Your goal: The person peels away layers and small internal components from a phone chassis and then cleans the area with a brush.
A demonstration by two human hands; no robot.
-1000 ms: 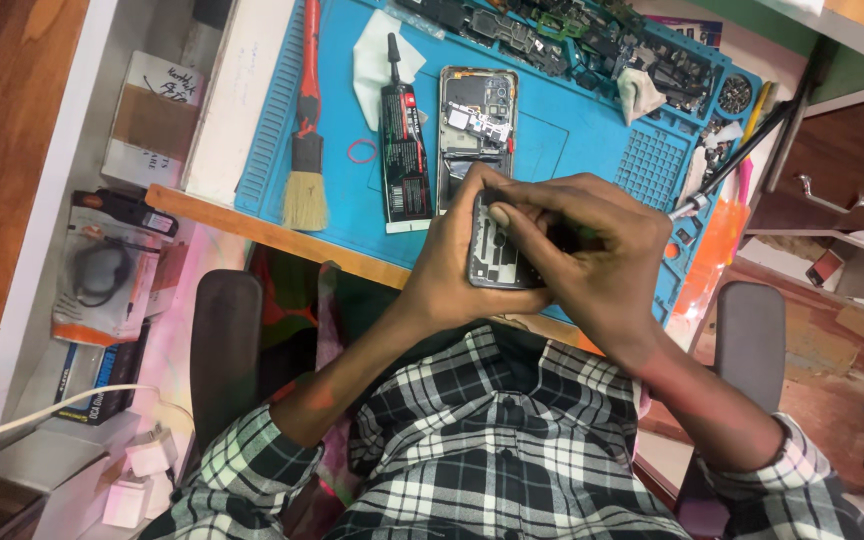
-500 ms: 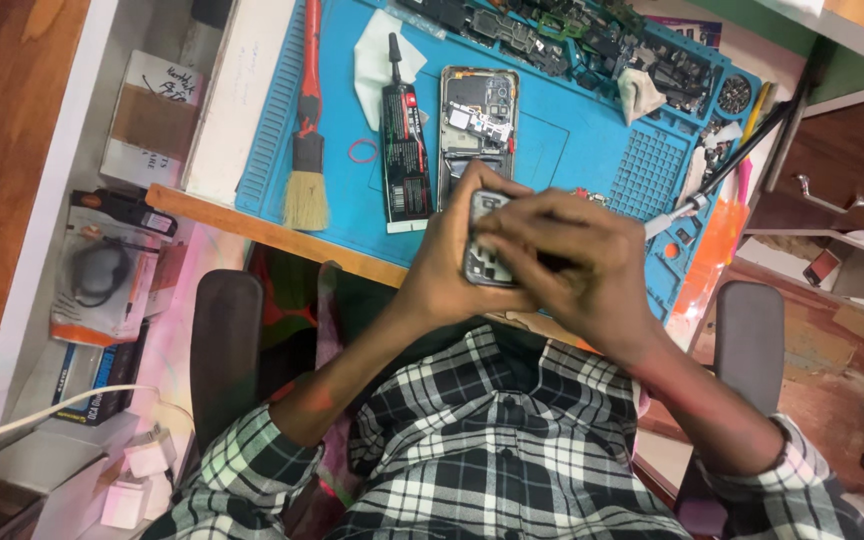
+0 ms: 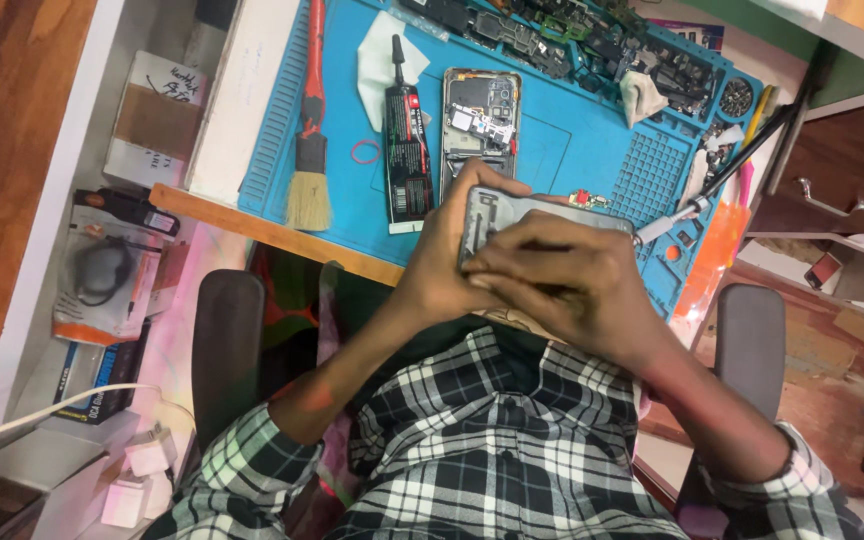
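Note:
Both my hands hold a grey opened phone body (image 3: 500,210) over the near edge of the blue work mat (image 3: 562,150). My left hand (image 3: 440,262) wraps its left end, thumb on top. My right hand (image 3: 564,285) covers the lower right part, fingers pressed on the body. The phone body lies sideways and is mostly hidden by my fingers. Just beyond it on the mat lie a second opened phone (image 3: 480,118) with its insides showing, and a black tube (image 3: 407,150).
A red-handled brush (image 3: 309,150), a white cloth (image 3: 374,55) and a red rubber band (image 3: 365,152) lie on the mat's left part. Small parts fill the mat's far compartments (image 3: 592,45). A black-handled tool (image 3: 727,175) lies at right. Boxes (image 3: 152,120) sit on the left shelf.
The phone body has turned from upright to lying sideways in my hands. My right hand has slid lower over it.

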